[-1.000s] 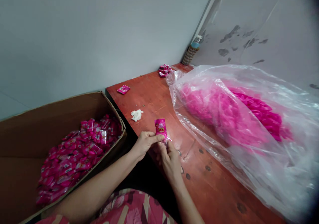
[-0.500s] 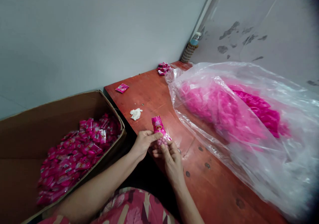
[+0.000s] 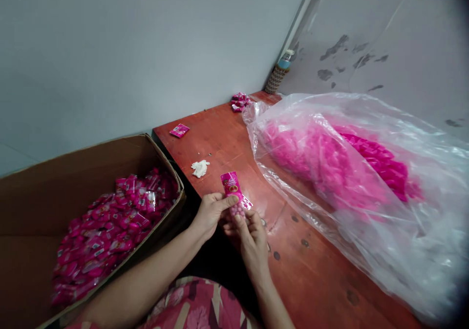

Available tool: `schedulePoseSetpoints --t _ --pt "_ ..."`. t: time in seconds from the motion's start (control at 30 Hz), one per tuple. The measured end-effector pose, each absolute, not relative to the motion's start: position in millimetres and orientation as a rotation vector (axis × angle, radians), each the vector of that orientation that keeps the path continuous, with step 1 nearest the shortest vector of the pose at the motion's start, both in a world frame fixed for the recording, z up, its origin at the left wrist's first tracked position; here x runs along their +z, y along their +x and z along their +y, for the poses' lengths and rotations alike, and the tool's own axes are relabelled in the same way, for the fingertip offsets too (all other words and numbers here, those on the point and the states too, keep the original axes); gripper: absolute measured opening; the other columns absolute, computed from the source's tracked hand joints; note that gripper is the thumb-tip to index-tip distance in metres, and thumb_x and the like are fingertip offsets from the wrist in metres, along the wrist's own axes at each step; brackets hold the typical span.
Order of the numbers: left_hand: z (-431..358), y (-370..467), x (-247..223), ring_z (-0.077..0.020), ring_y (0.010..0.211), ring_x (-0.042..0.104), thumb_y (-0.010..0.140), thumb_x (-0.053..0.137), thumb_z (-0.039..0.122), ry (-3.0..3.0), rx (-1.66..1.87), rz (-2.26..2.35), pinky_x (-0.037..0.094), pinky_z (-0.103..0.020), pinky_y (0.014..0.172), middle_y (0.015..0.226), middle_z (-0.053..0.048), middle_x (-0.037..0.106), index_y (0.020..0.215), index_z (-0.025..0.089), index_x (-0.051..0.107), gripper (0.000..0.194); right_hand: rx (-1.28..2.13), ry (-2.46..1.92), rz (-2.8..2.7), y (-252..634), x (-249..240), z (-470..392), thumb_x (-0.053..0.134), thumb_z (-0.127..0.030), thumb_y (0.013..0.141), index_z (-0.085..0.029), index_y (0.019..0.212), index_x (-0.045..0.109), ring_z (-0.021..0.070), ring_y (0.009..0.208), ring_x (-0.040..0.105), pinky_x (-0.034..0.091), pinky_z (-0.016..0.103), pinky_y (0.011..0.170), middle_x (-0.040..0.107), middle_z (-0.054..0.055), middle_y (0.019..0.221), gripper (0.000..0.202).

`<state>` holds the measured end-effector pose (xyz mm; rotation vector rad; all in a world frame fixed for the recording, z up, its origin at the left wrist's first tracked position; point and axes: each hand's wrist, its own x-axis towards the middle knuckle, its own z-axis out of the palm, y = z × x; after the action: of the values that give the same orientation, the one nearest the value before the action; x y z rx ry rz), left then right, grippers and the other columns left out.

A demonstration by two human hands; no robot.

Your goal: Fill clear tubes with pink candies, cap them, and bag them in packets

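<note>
Between my two hands is a pink candy packet (image 3: pixel 231 183), its printed upper end pointing away from me and small round pink pieces showing in its lower part. My left hand (image 3: pixel 211 213) pinches the packet's left side, thumb on top. My right hand (image 3: pixel 251 232) grips its lower end, with the thumb on the round pieces and the other fingers curled beneath. A second shiny pink-and-white packet edge (image 3: pixel 246 202) shows just behind, at the right; whether it is a separate packet I cannot tell.
A cardboard box (image 3: pixel 163 159) on the left holds many pink packets (image 3: pixel 106 231). On the red table (image 3: pixel 311 280) lie a large clear plastic bag (image 3: pixel 381 251) of pink packets, a crumpled white scrap (image 3: pixel 200 168), a single packet (image 3: pixel 179 130) and a small packet pile (image 3: pixel 240 101). A bottle (image 3: pixel 278 72) stands in the corner.
The held packet has tilted slightly to the left and flattened, and its printed face shows more. Both hands stay almost in place, still gripping it.
</note>
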<state>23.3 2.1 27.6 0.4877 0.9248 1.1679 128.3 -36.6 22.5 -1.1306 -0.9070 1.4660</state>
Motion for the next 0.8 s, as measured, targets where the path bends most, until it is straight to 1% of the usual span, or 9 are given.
schedulePoseSetpoints --t 0.13,0.23,0.33,0.43,0.5,0.6,0.67,0.73,0.8 --pt "-2 25 26 -0.0057 0.033 0.039 0.064 0.071 0.037 0.516 1.106 0.937 0.027 -0.017 0.031 0.046 0.001 0.05 0.063 0.008 0.058 0.032 1.632 -0.996 -0.74 126 19 -34 0.062 -0.035 0.077 -0.017 0.084 0.054 0.0104 0.054 0.06 0.052 0.019 0.048 0.063 0.002 0.072 0.021" --pt "-5 22 28 -0.0051 0.034 0.04 0.065 0.071 0.035 0.501 1.078 0.913 0.029 -0.017 0.031 0.048 0.0 0.05 0.064 0.007 0.058 0.03 1.667 -0.97 -0.67 127 17 -34 0.065 -0.034 0.075 -0.017 0.084 0.053 0.0106 0.053 0.06 0.051 0.019 0.047 0.063 0.002 0.071 0.022" --pt "-5 18 30 -0.006 0.04 0.046 0.065 0.072 0.032 0.482 1.085 0.873 0.035 -0.017 0.037 0.052 -0.002 0.054 0.063 0.007 0.059 0.029 1.628 -1.031 -0.745 129 18 -37 0.064 -0.034 0.076 -0.017 0.087 0.052 0.0114 0.056 0.061 0.052 0.02 0.049 0.064 0.002 0.074 0.024" --pt "-3 16 32 -0.0098 0.052 0.055 0.061 0.074 0.03 0.438 1.146 0.872 0.045 -0.019 0.052 0.06 -0.005 0.06 0.063 0.006 0.06 0.028 1.476 -1.152 -0.928 131 21 -40 0.062 -0.034 0.077 -0.017 0.091 0.051 0.012 0.058 0.062 0.053 0.02 0.052 0.064 0.001 0.071 0.025" --pt "-4 17 33 -0.0108 0.055 0.057 0.059 0.075 0.03 0.437 1.158 0.877 0.046 -0.02 0.055 0.061 -0.005 0.061 0.064 0.006 0.061 0.029 1.428 -1.172 -0.965 132 21 -40 0.063 -0.033 0.077 -0.016 0.091 0.051 0.0118 0.057 0.061 0.052 0.02 0.051 0.063 0.0 0.068 0.025" --pt "-7 20 31 -0.0077 0.045 0.05 0.062 0.074 0.031 0.502 1.113 0.894 0.04 -0.018 0.044 0.055 -0.003 0.057 0.063 0.006 0.061 0.029 1.57 -1.08 -0.839 132 20 -37 0.063 -0.033 0.077 -0.015 0.087 0.051 0.0106 0.054 0.06 0.051 0.018 0.048 0.064 0.002 0.07 0.024" --pt "-10 21 30 -0.0063 0.037 0.044 0.063 0.072 0.033 0.536 1.071 0.922 0.034 -0.018 0.037 0.047 0.0 0.05 0.06 0.006 0.059 0.03 1.654 -1.017 -0.739 131 19 -36 0.065 -0.033 0.075 -0.015 0.083 0.051 0.01 0.051 0.06 0.05 0.017 0.045 0.065 0.003 0.07 0.025" --pt "-12 23 30 -0.0063 0.033 0.04 0.064 0.072 0.034 0.537 1.045 0.938 0.03 -0.018 0.032 0.042 0.003 0.045 0.059 0.007 0.058 0.031 1.666 -0.996 -0.708 130 21 -36 0.066 -0.033 0.074 -0.015 0.081 0.05 0.0102 0.05 0.06 0.049 0.017 0.044 0.065 0.003 0.068 0.026" --pt "-13 25 31 -0.0065 0.032 0.039 0.065 0.07 0.035 0.517 1.042 0.912 0.03 -0.019 0.03 0.045 0.002 0.047 0.062 0.008 0.058 0.031 1.636 -1.01 -0.738 129 23 -37 0.067 -0.033 0.074 -0.015 0.083 0.05 0.011 0.05 0.06 0.05 0.018 0.044 0.065 0.002 0.068 0.027"
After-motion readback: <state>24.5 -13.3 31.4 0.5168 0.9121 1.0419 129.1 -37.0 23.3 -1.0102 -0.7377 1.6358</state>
